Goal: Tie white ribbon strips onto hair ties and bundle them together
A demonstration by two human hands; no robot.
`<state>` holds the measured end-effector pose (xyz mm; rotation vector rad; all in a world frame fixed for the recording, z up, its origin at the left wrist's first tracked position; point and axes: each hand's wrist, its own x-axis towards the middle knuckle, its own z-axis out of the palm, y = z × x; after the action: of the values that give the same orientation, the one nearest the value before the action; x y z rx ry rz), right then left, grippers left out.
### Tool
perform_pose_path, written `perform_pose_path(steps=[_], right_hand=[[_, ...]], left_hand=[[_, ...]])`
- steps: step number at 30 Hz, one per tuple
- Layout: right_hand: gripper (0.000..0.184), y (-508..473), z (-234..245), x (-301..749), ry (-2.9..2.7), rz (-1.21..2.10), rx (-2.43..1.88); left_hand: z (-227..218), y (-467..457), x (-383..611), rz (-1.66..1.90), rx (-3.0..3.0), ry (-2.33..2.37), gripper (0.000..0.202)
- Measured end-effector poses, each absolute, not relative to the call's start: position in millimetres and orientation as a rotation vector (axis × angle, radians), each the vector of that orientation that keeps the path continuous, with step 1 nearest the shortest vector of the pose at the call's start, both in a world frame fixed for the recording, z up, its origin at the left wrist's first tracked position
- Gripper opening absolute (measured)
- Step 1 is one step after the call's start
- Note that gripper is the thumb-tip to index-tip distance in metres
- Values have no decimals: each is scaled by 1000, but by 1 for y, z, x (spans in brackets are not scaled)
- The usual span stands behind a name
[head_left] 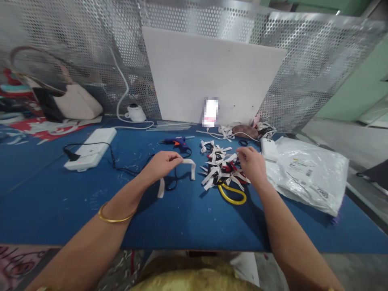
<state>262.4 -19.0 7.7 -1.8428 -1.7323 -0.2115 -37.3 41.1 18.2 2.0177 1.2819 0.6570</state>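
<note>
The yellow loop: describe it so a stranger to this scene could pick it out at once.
On the blue table, find the mixed heap beside the person's right hand. The yellow loop pokes out from the heap's near edge. Its solid yellow sets it apart from the heap's white, black and red.

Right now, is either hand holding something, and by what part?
The left hand pinches a white strip partway along, its free end bent downward. Whether the right hand holds anything cannot be told.

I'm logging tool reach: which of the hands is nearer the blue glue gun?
Left. The left hand is by the near side of the glue gun; the right hand is farther right, beside the ribbon pile.
</note>
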Motion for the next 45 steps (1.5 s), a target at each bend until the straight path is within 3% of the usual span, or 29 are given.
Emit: perform_pose_path(steps=[6,8,10,13,19,28,34,38,45], right_hand=[[22,-8,-6,302,-2059,-542,-2189],[21,-7,-6,303,-1953,-573,-2184],[21,-7,-2,300,-1727,-582,-2081],[20,-12,9,283,-1489,-433,-1699],[17,-42,15,216,-1670,-89,-1246],[24,-50,4,203,-2045,-187,-1287],[13,-43,29,245,-2173,-168,-1768],[16,-35,23,253,-2397,-135,-1913],[12,-34,22,247,-1951,-112,-1563]], left_hand=[[9,55,-46,369,2374,1727,27],[8,53,-43,530,2450,1742,30],[11,44,-36,911,2491,1670,34],[22,18,-15,1249,2254,1363,25],[27,-28,40,1007,1659,813,31],[-1,-16,47,1126,1019,841,25],[5,-7,37,1093,877,761,23],[4,-9,38,1025,789,719,27],[3,-15,39,958,808,704,27]])
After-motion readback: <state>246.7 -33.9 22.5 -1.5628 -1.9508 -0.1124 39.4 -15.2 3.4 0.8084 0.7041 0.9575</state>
